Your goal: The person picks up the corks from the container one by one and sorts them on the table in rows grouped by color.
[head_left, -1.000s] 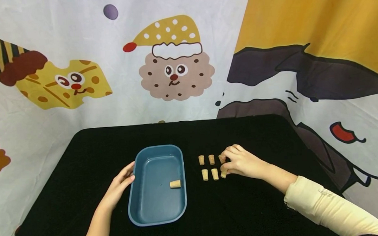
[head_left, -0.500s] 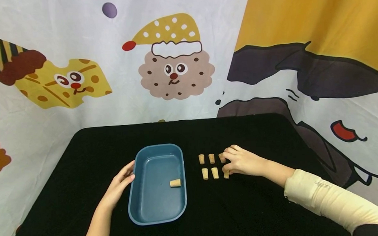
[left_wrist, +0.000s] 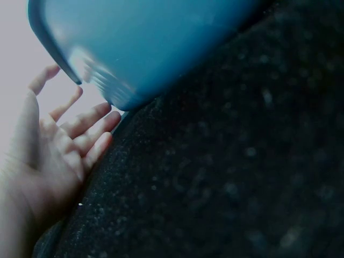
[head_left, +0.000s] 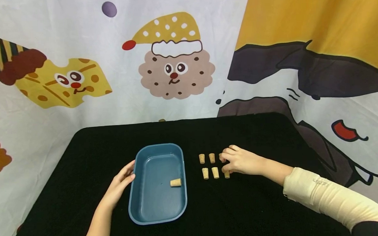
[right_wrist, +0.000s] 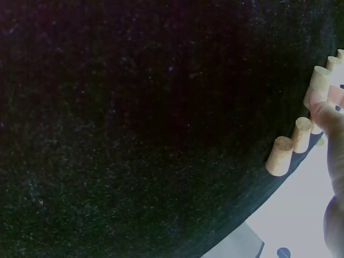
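My left hand is at the left wall of a blue plastic bin, fingers loosely extended along its outside and thumb near the rim. In the left wrist view the fingertips reach the bin's side. One cork stopper lies on its side inside the bin. On the black cloth, my right hand pinches an upright cork at the right end of the front row. The right wrist view shows the thumb against this cork. Behind it, the fingers partly hide the back row's right cork.
Left of the right hand, two more corks stand in the front row, including a pale cork, and two in the back row, including a darker cork. Black cloth covers the table. A cartoon-printed curtain hangs behind it.
The right hand has shifted slightly right, and its cork has gone from tilted to upright, a bit farther from the neighbouring cork. The left hand and bin have stayed in place.
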Motion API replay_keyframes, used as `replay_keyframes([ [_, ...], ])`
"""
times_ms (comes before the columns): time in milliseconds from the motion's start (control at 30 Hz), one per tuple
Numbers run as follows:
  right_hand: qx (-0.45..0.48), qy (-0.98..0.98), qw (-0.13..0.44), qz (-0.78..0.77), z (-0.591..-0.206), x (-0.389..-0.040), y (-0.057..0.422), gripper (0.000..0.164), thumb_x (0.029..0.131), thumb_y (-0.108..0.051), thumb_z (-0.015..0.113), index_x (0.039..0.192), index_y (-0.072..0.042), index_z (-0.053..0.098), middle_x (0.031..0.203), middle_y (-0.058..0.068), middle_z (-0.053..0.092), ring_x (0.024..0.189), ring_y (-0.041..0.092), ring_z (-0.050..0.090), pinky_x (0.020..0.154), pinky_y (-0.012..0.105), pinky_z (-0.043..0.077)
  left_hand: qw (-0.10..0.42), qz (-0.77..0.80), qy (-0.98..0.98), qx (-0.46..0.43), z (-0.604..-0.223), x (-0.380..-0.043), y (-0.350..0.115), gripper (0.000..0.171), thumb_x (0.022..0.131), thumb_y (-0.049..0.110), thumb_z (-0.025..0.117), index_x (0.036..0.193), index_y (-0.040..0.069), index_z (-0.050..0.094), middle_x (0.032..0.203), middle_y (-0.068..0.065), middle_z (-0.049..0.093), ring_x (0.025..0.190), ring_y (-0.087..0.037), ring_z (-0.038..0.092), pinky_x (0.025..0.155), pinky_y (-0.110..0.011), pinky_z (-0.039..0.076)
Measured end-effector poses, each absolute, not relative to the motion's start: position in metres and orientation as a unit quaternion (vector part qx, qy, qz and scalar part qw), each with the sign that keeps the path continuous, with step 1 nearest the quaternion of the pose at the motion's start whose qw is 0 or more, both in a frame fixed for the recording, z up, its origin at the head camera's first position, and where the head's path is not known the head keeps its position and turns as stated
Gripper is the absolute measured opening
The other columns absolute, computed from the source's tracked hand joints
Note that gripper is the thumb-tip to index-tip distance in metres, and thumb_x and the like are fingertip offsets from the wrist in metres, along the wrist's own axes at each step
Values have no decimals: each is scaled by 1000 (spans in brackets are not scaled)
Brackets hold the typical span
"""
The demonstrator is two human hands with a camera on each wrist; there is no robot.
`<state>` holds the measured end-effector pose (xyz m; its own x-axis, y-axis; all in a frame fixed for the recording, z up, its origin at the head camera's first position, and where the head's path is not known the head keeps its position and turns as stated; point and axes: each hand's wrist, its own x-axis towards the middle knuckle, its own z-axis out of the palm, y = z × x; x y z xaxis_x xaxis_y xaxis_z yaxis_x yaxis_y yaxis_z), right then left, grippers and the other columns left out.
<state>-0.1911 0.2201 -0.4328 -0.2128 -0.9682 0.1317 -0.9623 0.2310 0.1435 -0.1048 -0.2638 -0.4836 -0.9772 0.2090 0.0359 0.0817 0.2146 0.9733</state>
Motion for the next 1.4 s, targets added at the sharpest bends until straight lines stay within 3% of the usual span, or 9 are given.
replay_keyframes([
  [500, 601, -793, 91, 26, -434, -188, 224, 30, 74, -22, 81, 101, -29, 69, 113, 1, 55, 110, 19, 47, 92, 40, 37, 46, 615, 782, 91, -484, -104, -263, 51, 101, 20, 48, 149, 12, 33, 145, -16, 40, 119, -5, 48, 93, -25, 41],
  [767, 577, -803, 141, 46, -416, -186, 220, 30, 75, -22, 81, 103, -26, 71, 114, 4, 54, 109, 21, 47, 92, 42, 37, 47, 612, 785, 85, -483, -103, -263, 51, 101, 21, 48, 149, 13, 33, 145, -16, 40, 119, -4, 48, 93, -26, 41],
  [1067, 547, -807, 197, 99, -397, -177, 192, 24, 79, -24, 77, 101, -24, 69, 117, 3, 52, 111, 25, 48, 95, 44, 37, 50, 613, 784, 84, -482, -104, -264, 52, 101, 21, 48, 150, 14, 32, 145, -15, 40, 119, -6, 48, 95, -33, 40],
  [1400, 553, -796, 202, 138, -394, -176, 149, 26, 81, -29, 77, 106, -26, 71, 118, 2, 51, 112, 23, 47, 96, 45, 36, 47, 619, 778, 97, -482, -105, -262, 50, 101, 19, 46, 149, 9, 33, 144, -20, 40, 122, -13, 47, 94, -28, 40],
])
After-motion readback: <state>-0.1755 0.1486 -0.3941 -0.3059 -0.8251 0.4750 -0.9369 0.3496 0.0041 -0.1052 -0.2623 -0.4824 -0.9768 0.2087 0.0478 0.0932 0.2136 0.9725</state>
